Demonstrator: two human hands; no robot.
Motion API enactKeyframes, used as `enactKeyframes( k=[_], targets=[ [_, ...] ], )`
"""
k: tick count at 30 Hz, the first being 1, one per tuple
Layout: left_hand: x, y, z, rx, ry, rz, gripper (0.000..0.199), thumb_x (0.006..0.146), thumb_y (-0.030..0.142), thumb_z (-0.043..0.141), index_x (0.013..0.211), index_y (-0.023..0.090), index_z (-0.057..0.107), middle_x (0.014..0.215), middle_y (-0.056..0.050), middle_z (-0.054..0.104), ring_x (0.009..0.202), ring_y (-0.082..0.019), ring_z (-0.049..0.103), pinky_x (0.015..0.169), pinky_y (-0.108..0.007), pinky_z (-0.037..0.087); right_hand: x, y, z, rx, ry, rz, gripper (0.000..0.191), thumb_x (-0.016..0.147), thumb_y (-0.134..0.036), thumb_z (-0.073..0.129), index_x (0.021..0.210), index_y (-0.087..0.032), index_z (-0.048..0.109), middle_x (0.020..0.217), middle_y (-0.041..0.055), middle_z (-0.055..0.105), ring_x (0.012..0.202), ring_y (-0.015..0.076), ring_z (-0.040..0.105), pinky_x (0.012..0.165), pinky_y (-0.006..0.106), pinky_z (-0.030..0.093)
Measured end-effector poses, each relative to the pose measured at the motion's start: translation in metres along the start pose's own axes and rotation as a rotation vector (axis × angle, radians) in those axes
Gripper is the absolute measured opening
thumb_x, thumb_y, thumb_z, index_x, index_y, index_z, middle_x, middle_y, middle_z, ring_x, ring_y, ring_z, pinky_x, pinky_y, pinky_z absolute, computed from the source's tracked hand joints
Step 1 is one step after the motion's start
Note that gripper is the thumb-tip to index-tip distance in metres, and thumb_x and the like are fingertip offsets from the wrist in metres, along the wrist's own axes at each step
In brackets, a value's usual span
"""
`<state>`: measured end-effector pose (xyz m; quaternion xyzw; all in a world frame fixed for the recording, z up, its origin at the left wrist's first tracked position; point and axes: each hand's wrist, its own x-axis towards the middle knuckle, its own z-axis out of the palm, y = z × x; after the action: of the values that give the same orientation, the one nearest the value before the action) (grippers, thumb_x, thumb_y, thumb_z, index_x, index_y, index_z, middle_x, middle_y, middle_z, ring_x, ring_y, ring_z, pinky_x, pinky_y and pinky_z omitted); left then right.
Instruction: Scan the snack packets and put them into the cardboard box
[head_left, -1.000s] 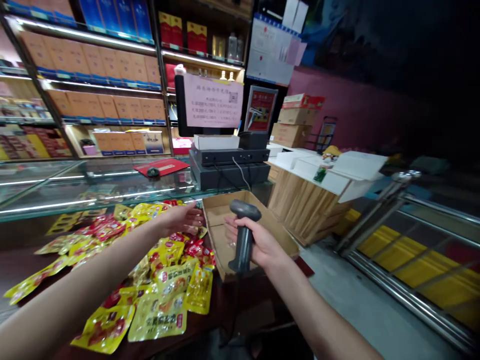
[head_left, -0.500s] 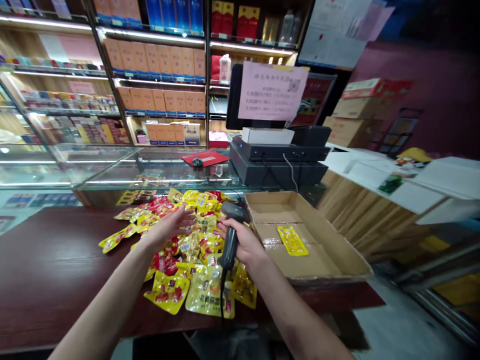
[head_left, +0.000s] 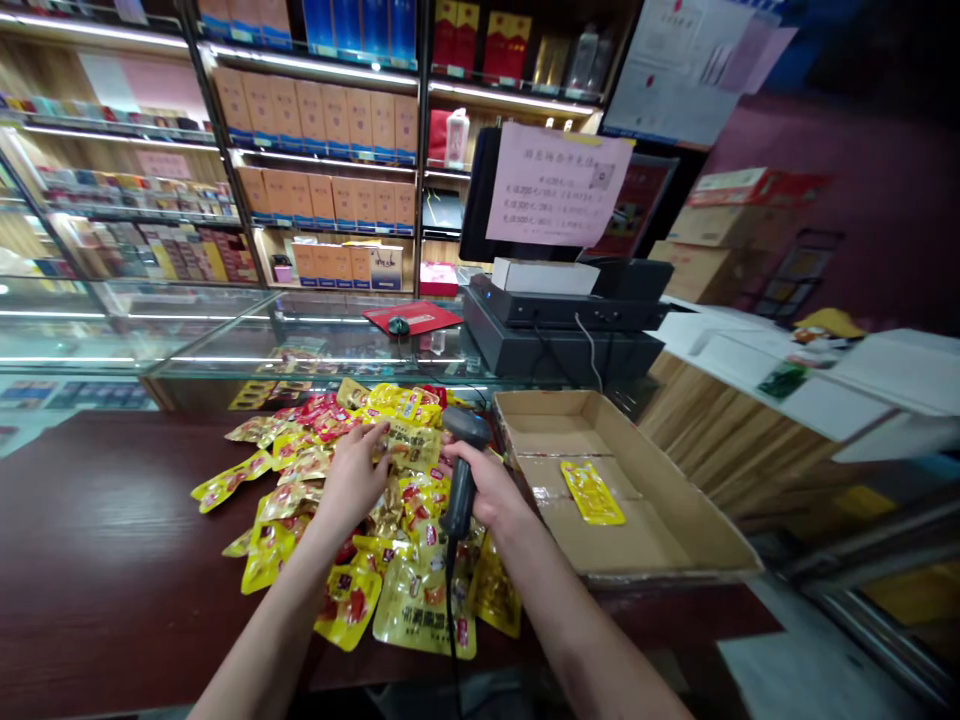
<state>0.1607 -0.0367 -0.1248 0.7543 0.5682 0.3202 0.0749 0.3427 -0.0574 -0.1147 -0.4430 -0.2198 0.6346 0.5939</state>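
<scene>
My right hand [head_left: 487, 487] is wrapped round the handle of a black barcode scanner [head_left: 463, 470], whose cord hangs down over the packets. At the left end of a gold packet [head_left: 412, 444], my left hand [head_left: 360, 475] has its thumb and fingers closed on the edge. Both hands are over a spread pile of yellow, red and gold snack packets [head_left: 424, 595] on the dark red table [head_left: 112, 530]. Right of the scanner is a shallow cardboard box [head_left: 652, 540] with one yellow packet [head_left: 592, 492] lying flat inside.
Behind the pile runs a glass counter [head_left: 315, 345] with a mouse [head_left: 398, 326] on a red mat. A monitor with a pink paper sign [head_left: 559, 185] stands over a black cash drawer [head_left: 555, 345]. White boxes [head_left: 847, 405] are on the right.
My left hand has moved slightly right and down and closed on the gold packet. More packets show left of my left forearm. The scanner stays in my right hand.
</scene>
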Motion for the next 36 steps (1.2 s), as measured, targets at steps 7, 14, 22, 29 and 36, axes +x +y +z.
enactKeyframes(
  k=[7,14,22,29,36],
  targets=[
    [0.021,0.027,0.001,0.003,0.135,0.231,0.072,0.070,0.026,0.067,0.136,0.023,0.039,0.133,-0.013,0.040,0.121,-0.031,0.038,0.100,-0.047,0.035,-0.022,-0.043,0.009,0.165,-0.022,-0.125,0.023,0.059,-0.012,0.066,0.080,-0.016,0.062,0.087,0.0033,0.069,0.083,0.0168,0.065,0.071,0.027,0.054],
    [0.026,0.048,0.025,-0.414,-0.094,0.190,0.029,0.084,0.032,0.050,0.107,0.019,0.064,0.098,-0.006,0.066,0.090,-0.021,0.060,0.082,-0.033,0.046,-0.047,-0.058,-0.001,0.147,-0.260,-0.174,0.017,0.062,-0.015,0.066,0.078,-0.016,0.060,0.094,0.0066,0.069,0.096,0.0220,0.064,0.081,0.033,0.052],
    [0.036,0.049,0.031,-0.932,-0.565,-0.100,0.043,0.076,0.054,0.055,0.093,0.016,0.067,0.076,-0.003,0.067,0.066,-0.016,0.058,0.057,-0.023,0.044,-0.039,-0.038,-0.022,-0.071,-0.033,-0.251,0.028,0.058,-0.021,0.073,0.085,-0.017,0.066,0.089,0.0037,0.071,0.085,0.0170,0.064,0.078,0.028,0.049],
    [0.037,0.051,0.047,-1.001,-0.502,-0.106,0.042,0.072,0.051,0.062,0.091,0.014,0.063,0.068,-0.001,0.062,0.050,-0.009,0.050,0.046,-0.020,0.039,-0.050,-0.029,-0.028,-0.178,-0.051,-0.269,0.030,0.060,-0.033,0.074,0.081,-0.014,0.064,0.083,0.0057,0.069,0.059,0.0135,0.062,0.052,0.025,0.051],
    [0.039,0.056,0.052,-1.027,-0.495,-0.076,0.039,0.071,0.049,0.064,0.091,0.016,0.062,0.062,0.001,0.060,0.046,-0.009,0.049,0.045,-0.020,0.040,-0.056,-0.024,-0.029,-0.311,-0.093,-0.235,0.023,0.067,-0.037,0.066,0.069,-0.016,0.059,0.043,-0.0045,0.052,0.037,0.0072,0.043,0.038,0.019,0.038]
  ],
)
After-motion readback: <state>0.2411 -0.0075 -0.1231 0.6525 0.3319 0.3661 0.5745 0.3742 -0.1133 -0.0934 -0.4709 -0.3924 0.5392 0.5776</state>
